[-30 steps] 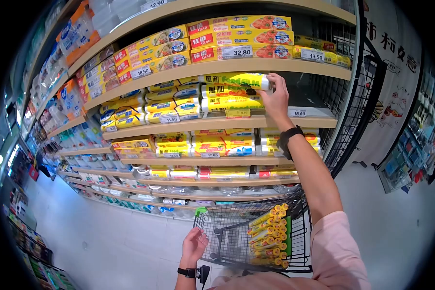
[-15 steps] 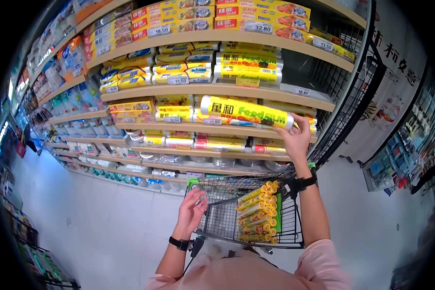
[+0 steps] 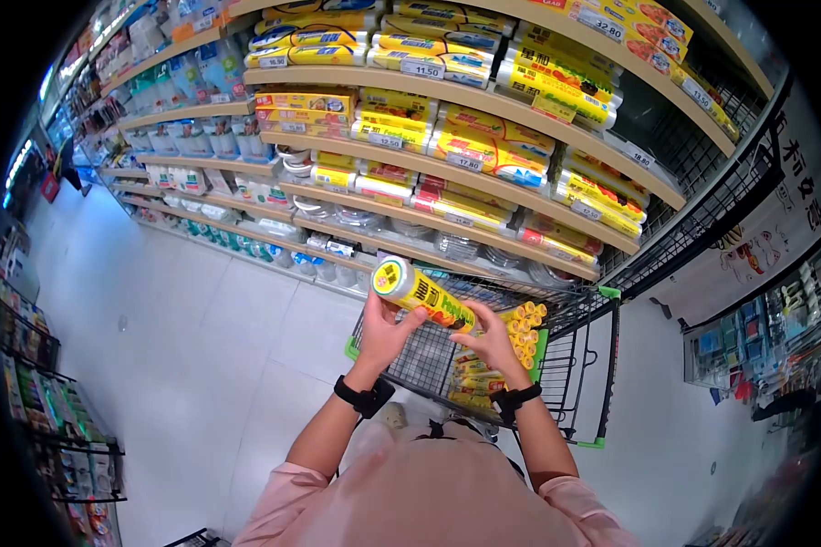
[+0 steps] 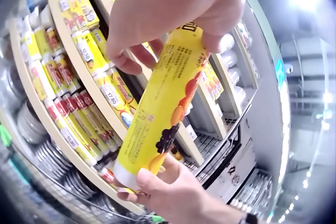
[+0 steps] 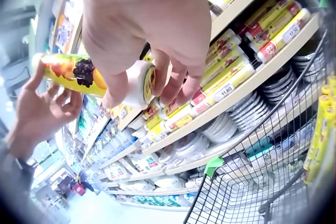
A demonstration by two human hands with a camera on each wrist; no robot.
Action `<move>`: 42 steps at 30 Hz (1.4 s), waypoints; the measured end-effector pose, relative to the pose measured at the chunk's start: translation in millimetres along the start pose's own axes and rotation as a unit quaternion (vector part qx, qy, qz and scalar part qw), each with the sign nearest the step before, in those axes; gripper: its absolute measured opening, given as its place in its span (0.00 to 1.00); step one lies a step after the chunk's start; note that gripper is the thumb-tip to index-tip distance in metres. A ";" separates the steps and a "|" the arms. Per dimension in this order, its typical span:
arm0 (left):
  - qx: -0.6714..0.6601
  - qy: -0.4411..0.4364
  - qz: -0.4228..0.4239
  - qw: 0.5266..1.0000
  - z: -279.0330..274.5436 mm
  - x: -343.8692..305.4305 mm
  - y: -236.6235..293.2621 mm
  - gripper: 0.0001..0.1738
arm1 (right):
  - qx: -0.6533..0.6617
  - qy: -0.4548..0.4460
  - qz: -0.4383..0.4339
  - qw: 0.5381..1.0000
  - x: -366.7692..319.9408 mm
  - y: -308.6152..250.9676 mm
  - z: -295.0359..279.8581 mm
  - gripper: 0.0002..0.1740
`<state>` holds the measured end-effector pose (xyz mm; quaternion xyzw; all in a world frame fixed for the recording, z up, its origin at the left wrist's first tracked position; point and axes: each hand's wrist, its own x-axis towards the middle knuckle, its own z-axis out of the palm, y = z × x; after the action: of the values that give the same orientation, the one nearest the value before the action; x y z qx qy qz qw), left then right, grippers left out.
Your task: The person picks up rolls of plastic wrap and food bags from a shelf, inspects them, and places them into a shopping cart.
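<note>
A yellow roll of food film (image 3: 433,301) with fruit pictures and a white end is held in front of the body, tilted, over the shopping cart (image 3: 420,360). My left hand (image 3: 385,335) grips the end with the round label. At the other end, my right hand (image 3: 491,345) holds the roll between thumb and fingers. The left wrist view shows the roll's printed side (image 4: 163,108) between both hands. Inside the cart, several slim yellow rolls (image 3: 524,342) lie stacked on the right side, partly hidden behind my right hand.
Ahead, shelves (image 3: 483,96) carry more yellow film rolls and boxes with price tags. Foil trays (image 5: 231,111) sit on a lower shelf. Black wire mesh (image 3: 730,214) borders the shelf's right end. Pale tiled floor (image 3: 201,319) lies to the left.
My right hand took the roll off the shelf and brought it down over the cart. My left hand has risen and now grips its other end. The view has tilted downward.
</note>
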<state>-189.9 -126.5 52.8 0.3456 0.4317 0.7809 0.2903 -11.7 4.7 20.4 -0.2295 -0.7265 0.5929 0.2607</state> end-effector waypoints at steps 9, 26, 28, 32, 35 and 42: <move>0.324 -0.137 0.327 0.877 -24.6 -9.1 29.1 0.34 | -0.127 -0.075 -0.027 0.989 7.1 7.6 37.8 0.33; 0.373 -0.066 0.163 0.911 24.6 -25.7 19.8 0.34 | -0.084 -0.095 -0.068 0.990 -0.9 27.0 51.5 0.33; 0.339 -0.115 0.198 0.913 16.5 -18.7 20.8 0.33 | -0.069 -0.101 -0.049 0.991 -1.5 27.0 46.8 0.33; 0.189 -0.193 0.178 0.946 17.4 -16.0 23.0 0.34 | -0.065 -0.043 -0.088 0.993 -5.1 17.4 44.6 0.31; 0.162 -0.234 0.204 0.937 19.1 -12.4 17.1 0.34 | -0.150 0.002 -0.133 0.980 4.7 17.3 40.9 0.28; 0.246 -0.218 0.186 0.926 30.4 -7.5 16.2 0.35 | -0.119 0.002 -0.086 0.989 -2.4 56.1 28.4 0.25</move>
<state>-163.9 -125.2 76.6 0.6421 0.4639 0.5958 0.1328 -27.0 -7.1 -39.4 -0.1969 -0.8084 0.4772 0.2829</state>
